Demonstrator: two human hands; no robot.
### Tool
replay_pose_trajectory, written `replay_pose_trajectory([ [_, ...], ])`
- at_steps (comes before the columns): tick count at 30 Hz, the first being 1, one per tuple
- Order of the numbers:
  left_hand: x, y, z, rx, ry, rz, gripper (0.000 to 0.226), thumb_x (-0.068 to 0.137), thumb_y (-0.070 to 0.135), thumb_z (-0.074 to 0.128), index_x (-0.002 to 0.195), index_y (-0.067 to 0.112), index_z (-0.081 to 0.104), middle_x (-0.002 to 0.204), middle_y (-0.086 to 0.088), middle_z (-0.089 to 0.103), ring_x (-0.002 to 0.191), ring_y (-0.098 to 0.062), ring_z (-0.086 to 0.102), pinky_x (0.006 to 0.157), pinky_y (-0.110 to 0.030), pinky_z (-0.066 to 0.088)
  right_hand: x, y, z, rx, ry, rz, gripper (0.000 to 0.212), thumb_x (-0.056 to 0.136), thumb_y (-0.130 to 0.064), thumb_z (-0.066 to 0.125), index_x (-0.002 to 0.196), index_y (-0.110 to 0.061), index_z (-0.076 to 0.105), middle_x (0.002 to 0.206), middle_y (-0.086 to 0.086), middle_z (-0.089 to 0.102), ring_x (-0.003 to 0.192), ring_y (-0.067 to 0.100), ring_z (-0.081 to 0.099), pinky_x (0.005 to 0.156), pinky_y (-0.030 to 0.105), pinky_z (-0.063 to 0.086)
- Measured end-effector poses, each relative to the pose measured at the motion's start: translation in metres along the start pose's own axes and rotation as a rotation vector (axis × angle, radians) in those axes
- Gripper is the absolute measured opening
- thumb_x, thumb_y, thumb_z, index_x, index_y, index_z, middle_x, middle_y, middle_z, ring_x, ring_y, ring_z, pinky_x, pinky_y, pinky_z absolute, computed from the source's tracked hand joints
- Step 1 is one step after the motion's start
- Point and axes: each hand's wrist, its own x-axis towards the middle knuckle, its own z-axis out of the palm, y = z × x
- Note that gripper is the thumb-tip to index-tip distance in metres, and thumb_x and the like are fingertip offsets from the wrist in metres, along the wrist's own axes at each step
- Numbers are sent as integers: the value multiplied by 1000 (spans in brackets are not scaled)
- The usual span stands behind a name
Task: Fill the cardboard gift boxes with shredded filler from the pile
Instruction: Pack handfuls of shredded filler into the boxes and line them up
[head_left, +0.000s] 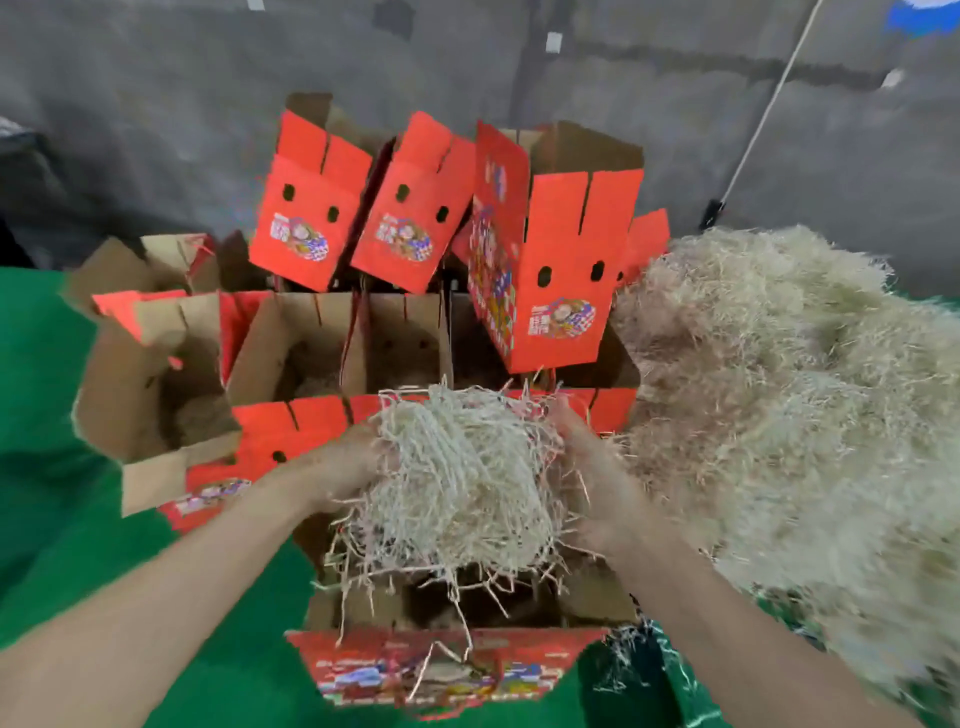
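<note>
Both hands, the left hand (345, 462) and right hand (597, 478), clasp a filler clump (462, 478) between them at frame centre above an open box (457, 670), with the pile (789, 395) at right.

Both bare forearms reach in from the lower left and lower right and converge toward the middle. The left hand (345, 462) grips the left side of a clump of shredded filler (467, 478), its fingers buried in the strands. The right hand (592, 467) holds the opposite side, palm turned inward, thumb uppermost, fingertips hidden behind the clump.
</note>
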Motion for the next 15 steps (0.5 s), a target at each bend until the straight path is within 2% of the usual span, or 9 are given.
replay_pose_trajectory([
  [1,-5,-1,2,10,-80,0,47,72,2,65,116,16,59,114,-7,54,76,10,55,63,3,39,2,6,1,-100,-13,-50,49,81,-62,48,95,-23,74,97,-1,72,91,19,68,76,35,55],
  [2,-6,-3,1,58,-160,-34,53,71,7,66,121,12,51,118,-2,51,88,3,54,69,2,39,-2,10,7,-213,-19,-67,42,78,-63,50,95,-33,74,102,-9,70,102,18,64,86,36,53],
  [3,-4,-6,3,92,-221,-90,51,77,7,64,124,13,46,123,1,49,99,-5,51,80,-2,39,-3,17,1,-329,-45,-65,36,73,-64,54,97,-43,70,109,-19,65,119,18,54,100,40,42],
  [4,-1,-13,5,98,-267,-132,45,83,5,60,124,16,43,130,0,47,108,-10,48,93,-11,39,-7,23,5,-484,-61,-35,40,66,-64,62,103,-50,64,113,-24,61,128,17,43,104,38,32],
  [7,-1,-32,16,92,-317,-261,54,92,10,52,141,14,30,150,-8,26,131,-22,34,113,-38,25,-9,43,-1,-770,-175,110,84,44,-61,82,115,-54,39,128,-24,39,113,-9,46,94,20,32],
  [9,-1,-42,26,54,-325,-331,68,91,12,54,148,13,16,155,-10,15,139,-28,23,115,-46,18,-8,54,0,-874,-168,208,97,46,-55,85,124,-49,27,129,-27,24,99,-27,44,94,14,33],
  [10,-1,-47,31,-1,-311,-347,71,89,11,55,148,14,15,154,-10,16,139,-29,22,115,-46,16,-6,61,0,-950,-112,233,104,51,-50,85,132,-43,21,135,-22,20,110,-24,39,100,17,29],
  [12,-2,-52,38,-78,-228,-363,71,87,5,55,147,12,18,151,-11,24,136,-27,26,111,-39,20,-1,73,-1,-1059,41,249,109,62,-36,84,145,-29,14,148,-11,20,134,2,26,112,30,20],
  [15,-5,-62,34,-88,-170,-319,62,86,5,58,142,10,31,138,-4,38,124,-21,39,103,-31,34,-1,72,-8,-968,198,237,76,78,-7,68,143,-16,27,135,-6,42,132,15,30,110,33,22],
])
